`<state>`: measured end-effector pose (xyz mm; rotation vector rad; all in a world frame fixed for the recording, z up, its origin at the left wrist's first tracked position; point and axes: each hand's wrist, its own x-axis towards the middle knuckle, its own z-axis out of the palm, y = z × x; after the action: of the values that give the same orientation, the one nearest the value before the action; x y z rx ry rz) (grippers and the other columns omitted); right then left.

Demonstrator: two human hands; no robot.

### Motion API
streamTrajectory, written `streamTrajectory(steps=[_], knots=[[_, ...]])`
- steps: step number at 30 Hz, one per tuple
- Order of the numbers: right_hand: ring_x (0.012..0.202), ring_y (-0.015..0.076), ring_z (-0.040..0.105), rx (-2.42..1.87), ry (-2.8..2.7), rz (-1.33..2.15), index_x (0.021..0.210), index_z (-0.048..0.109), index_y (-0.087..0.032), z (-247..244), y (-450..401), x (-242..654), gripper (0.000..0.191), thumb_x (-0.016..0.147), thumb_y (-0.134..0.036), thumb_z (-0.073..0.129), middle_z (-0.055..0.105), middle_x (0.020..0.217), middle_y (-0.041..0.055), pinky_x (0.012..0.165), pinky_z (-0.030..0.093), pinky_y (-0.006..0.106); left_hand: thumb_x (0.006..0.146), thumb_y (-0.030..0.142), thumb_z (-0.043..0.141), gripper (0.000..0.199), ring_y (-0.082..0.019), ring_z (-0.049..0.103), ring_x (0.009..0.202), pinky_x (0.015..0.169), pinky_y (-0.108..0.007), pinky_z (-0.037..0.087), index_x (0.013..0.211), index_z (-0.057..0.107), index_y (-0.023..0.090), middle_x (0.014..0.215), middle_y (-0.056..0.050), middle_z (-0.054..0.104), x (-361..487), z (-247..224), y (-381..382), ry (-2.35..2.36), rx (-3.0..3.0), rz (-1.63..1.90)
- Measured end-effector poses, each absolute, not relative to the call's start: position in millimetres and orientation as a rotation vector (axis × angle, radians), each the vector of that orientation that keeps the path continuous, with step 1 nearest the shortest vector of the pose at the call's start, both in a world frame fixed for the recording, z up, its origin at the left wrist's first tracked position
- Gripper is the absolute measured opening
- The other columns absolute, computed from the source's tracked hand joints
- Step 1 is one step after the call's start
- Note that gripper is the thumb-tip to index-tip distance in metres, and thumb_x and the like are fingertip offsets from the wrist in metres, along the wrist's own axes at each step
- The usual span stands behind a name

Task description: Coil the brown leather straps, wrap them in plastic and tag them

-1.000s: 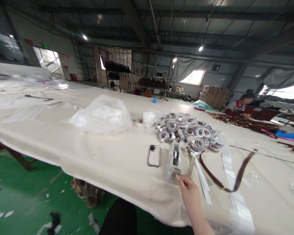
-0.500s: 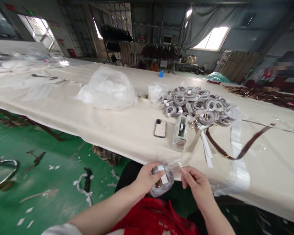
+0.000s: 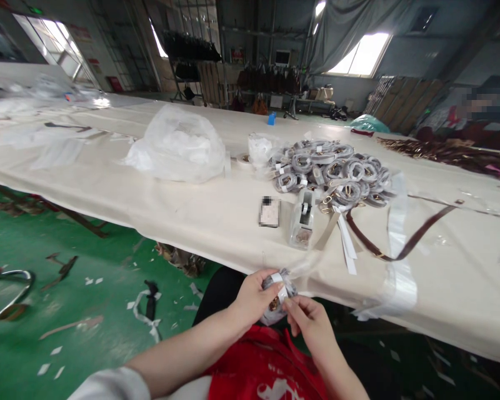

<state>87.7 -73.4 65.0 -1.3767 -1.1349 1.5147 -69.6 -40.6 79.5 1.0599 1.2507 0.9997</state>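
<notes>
My left hand [image 3: 252,297] grips a coiled strap in a clear plastic sleeve [image 3: 277,293], with a white label and a gold buckle showing, held just below the table's front edge. My right hand [image 3: 310,322] meets it from the right, its fingertips pinching the same bundle. A clear tape dispenser [image 3: 302,217] stands on the cream table [image 3: 200,214] just beyond my hands. Behind it lies a heap of wrapped coiled straps [image 3: 331,172]. A loose brown strap [image 3: 404,244] trails across the table to the right.
A phone [image 3: 269,211] lies left of the dispenser. A puffy clear plastic bag [image 3: 177,145] sits further left. White paper strips [image 3: 346,244] and clear plastic sleeves [image 3: 398,244] lie to the right. The green floor [image 3: 66,311] holds scraps. A person [image 3: 475,119] sits at far right.
A second ago my right hand was at the tape dispenser. Both hands now hold the wrapped strap at the table edge, and my right hand has closed in onto it.
</notes>
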Motion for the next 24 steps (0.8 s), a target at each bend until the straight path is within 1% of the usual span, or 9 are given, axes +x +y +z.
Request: streamTrajectory(steps=[3,5,10,13,15,17,20,24], knots=[[0.036,0.0074,0.04,-1.409,-1.134,1.503,0.065,0.067,-0.017,63.2,-73.5,85.3,0.042,0.079,-0.057,0.069,0.054,0.047,-0.0043,0.041,0.031,0.021,0.075,0.034,0.07,0.037,-0.019,0.065,0.075,0.072,-0.028,0.052,0.104,0.073,0.011,0.087,-0.005,0.074,-69.8,81.6,-42.9,1.255,1.102,1.001],[0.036,0.0075,0.04,-1.428,-1.133,1.497,0.064,0.066,-0.017,60.6,-73.1,84.5,0.041,0.08,-0.055,0.069,0.054,0.045,-0.0047,0.041,0.03,0.021,0.075,0.031,0.069,0.036,-0.02,0.067,0.079,0.074,-0.028,0.053,0.106,0.072,0.011,0.091,-0.006,0.075,-69.9,81.6,-44.0,1.258,1.132,0.996],[0.035,0.0076,0.04,-1.431,-1.104,1.524,0.062,0.064,-0.017,56.9,-71.8,85.3,0.041,0.079,-0.054,0.071,0.053,0.042,-0.0051,0.039,0.028,0.021,0.068,0.02,0.074,0.044,-0.021,0.069,0.089,0.082,-0.028,0.053,0.111,0.071,0.012,0.099,-0.007,0.076,-71.1,78.3,-44.1,1.242,1.213,0.977],[0.037,0.0071,0.045,-1.382,-1.065,1.611,0.065,0.068,-0.016,63.3,-73.4,87.4,0.04,0.077,-0.053,0.074,0.061,0.05,-0.0028,0.041,0.031,0.02,0.07,0.017,0.071,0.042,-0.02,0.069,0.088,0.082,-0.028,0.054,0.112,0.07,0.013,0.098,-0.005,0.076,-73.4,82.0,-43.7,1.255,1.281,0.969],[0.039,0.0074,0.049,-1.331,-1.014,1.711,0.072,0.073,-0.015,69.9,-75.1,89.3,0.036,0.075,-0.051,0.077,0.068,0.061,0.0001,0.042,0.035,0.02,0.072,0.016,0.069,0.039,-0.019,0.069,0.085,0.08,-0.027,0.054,0.11,0.071,0.014,0.095,-0.004,0.077,-75.6,88.5,-43.4,1.271,1.35,0.961],[0.042,0.0077,0.051,-1.266,-0.929,1.82,0.081,0.076,-0.015,75.5,-76.5,90.8,0.035,0.073,-0.049,0.08,0.072,0.069,0.0025,0.043,0.038,0.021,0.073,0.016,0.068,0.036,-0.019,0.069,0.083,0.079,-0.026,0.054,0.108,0.072,0.015,0.094,-0.003,0.077,-77.8,96.1,-43.1,1.28,1.433,0.948],[0.044,0.0061,0.049,-1.168,-0.763,1.944,0.082,0.077,-0.014,79.3,-76.8,90.5,0.032,0.072,-0.045,0.08,0.07,0.071,0.0026,0.044,0.037,0.02,0.075,0.017,0.067,0.035,-0.018,0.069,0.081,0.078,-0.026,0.055,0.11,0.071,0.015,0.094,-0.004,0.076,-79.9,103.9,-42.6,1.283,1.536,0.947],[0.046,0.0045,0.048,-1.083,-0.603,2.0,0.083,0.078,-0.013,80.7,-75.3,86.0,0.027,0.071,-0.038,0.081,0.067,0.068,0.0007,0.046,0.038,0.018,0.077,0.017,0.066,0.038,-0.021,0.069,0.09,0.088,-0.03,0.054,0.115,0.069,0.015,0.103,-0.007,0.075,-81.0,104.5,-42.0,1.309,1.657,0.995]])
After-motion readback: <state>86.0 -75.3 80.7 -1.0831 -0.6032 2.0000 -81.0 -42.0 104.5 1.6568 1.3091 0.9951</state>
